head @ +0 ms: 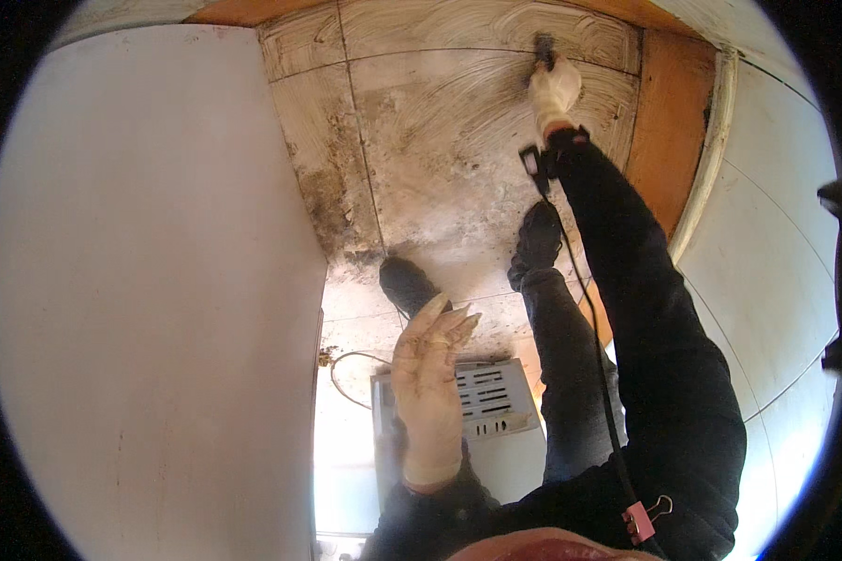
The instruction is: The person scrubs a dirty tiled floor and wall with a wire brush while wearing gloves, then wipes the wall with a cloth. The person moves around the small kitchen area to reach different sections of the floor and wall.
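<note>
My right hand (556, 91), in a pale glove, reaches far forward to the tile floor (456, 91). It grips a dark scrubbing pad or brush (544, 50), too blurred to tell which, that appears to press on the tiles. Curved streaks of dirty, whitish film surround it, while black grime coats the tiles nearer my feet. My left hand (428, 386), gloved as well, is raised in front of my body with its fingers apart and nothing in them. Below it in view stands a white appliance with vent slots (488, 396), partly hidden by the hand.
A large white panel (154, 245) borders the left side. Orange-brown boards (670, 119) and a pale pipe (705, 154) run along the right, beside a tiled wall (765, 231). My dark shoes (539, 235) rest on the floor. A black cable (581, 280) follows my right arm.
</note>
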`<act>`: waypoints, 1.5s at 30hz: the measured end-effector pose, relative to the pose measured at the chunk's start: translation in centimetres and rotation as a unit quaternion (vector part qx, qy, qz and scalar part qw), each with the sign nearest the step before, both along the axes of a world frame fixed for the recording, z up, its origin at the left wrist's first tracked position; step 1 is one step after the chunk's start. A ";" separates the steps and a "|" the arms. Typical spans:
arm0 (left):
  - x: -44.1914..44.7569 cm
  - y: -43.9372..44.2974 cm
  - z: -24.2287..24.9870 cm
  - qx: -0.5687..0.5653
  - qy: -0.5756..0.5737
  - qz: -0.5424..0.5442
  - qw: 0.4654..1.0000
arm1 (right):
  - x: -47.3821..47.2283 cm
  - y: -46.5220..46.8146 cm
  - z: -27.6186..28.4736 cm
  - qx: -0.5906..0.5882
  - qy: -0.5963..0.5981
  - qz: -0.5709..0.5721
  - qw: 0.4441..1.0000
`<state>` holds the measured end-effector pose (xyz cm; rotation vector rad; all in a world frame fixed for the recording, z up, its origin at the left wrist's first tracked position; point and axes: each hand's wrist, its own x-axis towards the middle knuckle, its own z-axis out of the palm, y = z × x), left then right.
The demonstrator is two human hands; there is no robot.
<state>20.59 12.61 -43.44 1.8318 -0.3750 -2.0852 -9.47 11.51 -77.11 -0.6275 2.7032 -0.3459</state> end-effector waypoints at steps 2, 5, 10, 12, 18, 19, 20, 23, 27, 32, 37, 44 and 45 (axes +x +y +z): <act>0.0 0.0 0.0 0.010 0.002 0.005 1.000 | 1.7 -3.0 -1.9 0.040 0.109 0.079 0.990; -0.7 -0.4 0.1 -0.015 -0.002 0.027 1.000 | 10.2 -7.8 -2.6 0.060 0.085 0.301 0.948; -0.9 -1.2 0.0 0.007 0.019 0.035 0.999 | 15.6 -5.6 1.0 0.068 -0.161 0.469 0.866; -0.5 -1.2 0.0 0.003 0.018 0.039 0.999 | 10.2 -3.0 1.7 0.080 -0.082 0.446 0.888; 0.8 -0.9 0.0 0.003 0.011 0.035 0.999 | 1.0 -6.9 -1.3 0.065 0.018 0.092 0.993; 0.9 -1.2 0.0 -0.002 0.019 0.038 0.999 | 3.4 -8.9 -1.8 0.228 0.059 0.256 0.938; 0.9 -1.5 0.0 -0.012 0.025 0.047 0.998 | 6.6 -9.7 -1.7 0.198 0.054 0.307 0.929; 0.2 -1.6 0.1 -0.009 0.028 0.055 0.998 | 14.6 -9.4 -0.3 0.152 0.037 0.519 0.840; 0.0 -1.6 0.2 0.002 0.026 0.063 0.998 | 12.4 -6.3 2.2 0.048 -0.104 0.537 0.836; 1.1 -1.5 0.3 0.010 0.018 0.079 0.997 | 5.1 -12.0 1.5 0.208 -0.007 0.286 0.936; 1.7 -2.3 0.3 -0.016 0.009 0.074 0.997 | 15.4 -12.1 -0.6 0.155 -0.137 0.425 0.881; 2.3 -2.3 0.6 -0.017 0.005 0.099 0.995 | 14.2 -11.8 1.4 0.169 -0.067 0.675 0.715; 2.4 -2.2 0.6 -0.022 0.007 0.089 0.996 | 13.0 -14.4 1.6 0.139 -0.013 0.613 0.777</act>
